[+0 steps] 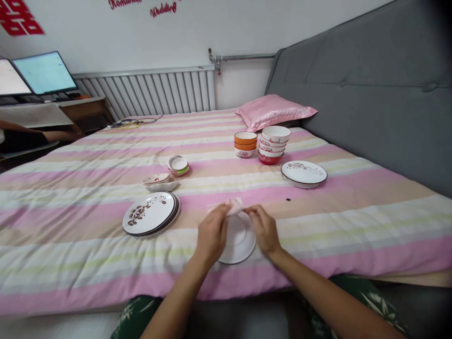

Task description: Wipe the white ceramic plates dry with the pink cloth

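A white plate (237,242) with a dark rim lies on the bed near its front edge, a raised ring showing on its face. Over its far rim, my left hand (213,231) has its fingers closed on a thin, pale pinkish-white tissue (234,206). My right hand (264,230) pinches at the tissue's right end, beside the plate's right side. The fingertips partly cover the plate's far edge. Left of the hands sits a stack of flowered oval plates (150,214). Another stack of flowered plates (304,172) stands to the right.
Several bowls stand in an orange-and-white stack (245,144) and a taller stack (274,143). Small dishes (178,164) and shallow dishes (160,182) are at left. A pink pillow (275,112) lies by the grey headboard (363,89). Another person's arm (38,134) shows far left.
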Available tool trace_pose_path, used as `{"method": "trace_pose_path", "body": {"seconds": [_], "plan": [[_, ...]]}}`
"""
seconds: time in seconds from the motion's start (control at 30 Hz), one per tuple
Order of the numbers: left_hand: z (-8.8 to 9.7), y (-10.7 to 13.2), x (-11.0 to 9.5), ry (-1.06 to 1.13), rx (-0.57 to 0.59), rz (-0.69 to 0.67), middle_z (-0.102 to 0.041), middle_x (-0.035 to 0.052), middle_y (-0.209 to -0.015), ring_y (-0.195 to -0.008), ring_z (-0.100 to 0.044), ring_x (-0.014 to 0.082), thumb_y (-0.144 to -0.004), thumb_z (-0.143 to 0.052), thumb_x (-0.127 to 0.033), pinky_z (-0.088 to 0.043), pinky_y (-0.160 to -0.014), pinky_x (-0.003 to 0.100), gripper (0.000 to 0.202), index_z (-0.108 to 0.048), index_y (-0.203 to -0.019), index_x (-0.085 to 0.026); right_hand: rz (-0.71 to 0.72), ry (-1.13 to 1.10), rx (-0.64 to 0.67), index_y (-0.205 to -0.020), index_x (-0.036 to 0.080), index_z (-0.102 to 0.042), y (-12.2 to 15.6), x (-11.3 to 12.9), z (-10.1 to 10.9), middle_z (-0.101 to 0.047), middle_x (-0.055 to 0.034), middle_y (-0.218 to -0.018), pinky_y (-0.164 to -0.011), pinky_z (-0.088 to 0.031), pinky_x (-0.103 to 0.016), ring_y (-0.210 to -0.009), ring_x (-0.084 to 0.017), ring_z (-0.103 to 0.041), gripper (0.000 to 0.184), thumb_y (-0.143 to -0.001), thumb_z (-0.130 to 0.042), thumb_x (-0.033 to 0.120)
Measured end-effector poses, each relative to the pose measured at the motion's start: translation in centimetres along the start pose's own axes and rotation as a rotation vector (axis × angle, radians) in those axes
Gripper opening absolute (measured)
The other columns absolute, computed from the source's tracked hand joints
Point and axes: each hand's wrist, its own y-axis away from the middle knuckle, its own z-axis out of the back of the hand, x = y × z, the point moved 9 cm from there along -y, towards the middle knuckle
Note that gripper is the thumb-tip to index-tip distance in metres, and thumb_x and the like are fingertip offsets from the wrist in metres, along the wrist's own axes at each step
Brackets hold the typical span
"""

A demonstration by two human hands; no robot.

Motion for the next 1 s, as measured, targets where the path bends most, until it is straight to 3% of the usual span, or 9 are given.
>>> {"method": "trace_pose_path", "body": {"seconds": [0.1,0.17,0.23,0.4,0.6,0.83,1.0], "plan": [[-4.5,1.4,-2.4,-0.083,0.253,-0.192,-0.055,0.0092,-0.125,-0.124,-0.040,0.0193,-0.089,-0.035,-0.016,-0.034,-0.102,0.039,0.035,-0.048,-0.121,-0.018,-0.401,-0.358,-0.207,-0.071,0.021,-0.057,-1.0,-5.4,1.7,-0.066,-0.0035,-0.081,-0.067,-0.043,-0.028,-0.074,-0.017,-0.057,0.017,-0.075,-0.048,0.034],[-7.1,2.8,-4.0,-0.120,0.419,-0.338,-0.057,0.0081,-0.123,-0.124,-0.041,0.0188,-0.091,-0.034,-0.017,-0.031,-0.103,0.039,0.032,-0.053,-0.116,-0.018,-0.444,-0.407,-0.229,-0.070,0.021,-0.057,-1.5,-6.5,1.9,-0.067,-0.0031,-0.082,-0.062,-0.042,-0.027,-0.070,-0.016,-0.056,0.015,-0.072,-0.050,0.034],[-8.3,3.4,-4.7,-0.167,0.474,-0.390,-0.057,0.0081,-0.123,-0.123,-0.041,0.0191,-0.092,-0.032,-0.019,-0.028,-0.105,0.041,0.031,-0.055,-0.113,-0.018,-0.435,-0.416,-0.199,-0.070,0.021,-0.058,-1.7,-6.7,1.6,-0.067,-0.0029,-0.083,-0.061,-0.042,-0.026,-0.070,-0.015,-0.056,0.016,-0.071,-0.051,0.035],[-8.2,3.1,-4.8,-0.187,0.497,-0.381,-0.057,0.0075,-0.122,-0.122,-0.042,0.0188,-0.091,-0.039,-0.025,-0.024,-0.106,0.040,0.026,-0.057,-0.109,-0.019,-0.425,-0.403,-0.113,-0.069,0.021,-0.059,-1.2,-6.3,0.4,-0.066,-0.0018,-0.082,-0.064,-0.042,-0.027,-0.069,-0.015,-0.054,0.018,-0.072,-0.050,0.037],[-7.4,1.8,-4.3,-0.186,0.490,-0.322,-0.056,0.0064,-0.121,-0.123,-0.039,0.0216,-0.085,-0.051,-0.027,-0.023,-0.105,0.042,0.024,-0.057,-0.107,-0.020,-0.461,-0.427,-0.137,-0.067,0.021,-0.059,-1.0,-6.0,0.3,-0.066,-0.0012,-0.081,-0.065,-0.042,-0.027,-0.069,-0.014,-0.054,0.017,-0.071,-0.051,0.036],[-7.6,0.9,-3.6,-0.217,0.485,-0.292,-0.057,0.0054,-0.121,-0.121,-0.041,0.0220,-0.085,-0.043,-0.012,-0.023,-0.104,0.045,0.025,-0.059,-0.102,-0.020,-0.461,-0.459,-0.196,-0.068,0.021,-0.058,-1.3,-5.6,1.3,-0.067,-0.0019,-0.082,-0.063,-0.042,-0.027,-0.069,-0.014,-0.055,0.014,-0.070,-0.053,0.035],[-7.3,0.1,-2.3,-0.248,0.479,-0.277,-0.056,0.0038,-0.123,-0.122,-0.040,0.0218,-0.089,-0.040,-0.015,-0.022,-0.105,0.044,0.026,-0.058,-0.106,-0.021,-0.480,-0.469,-0.192,-0.069,0.020,-0.058,-1.5,-6.0,1.4,-0.067,-0.0032,-0.081,-0.059,-0.042,-0.025,-0.065,-0.013,-0.055,0.014,-0.070,-0.053,0.033]]}}
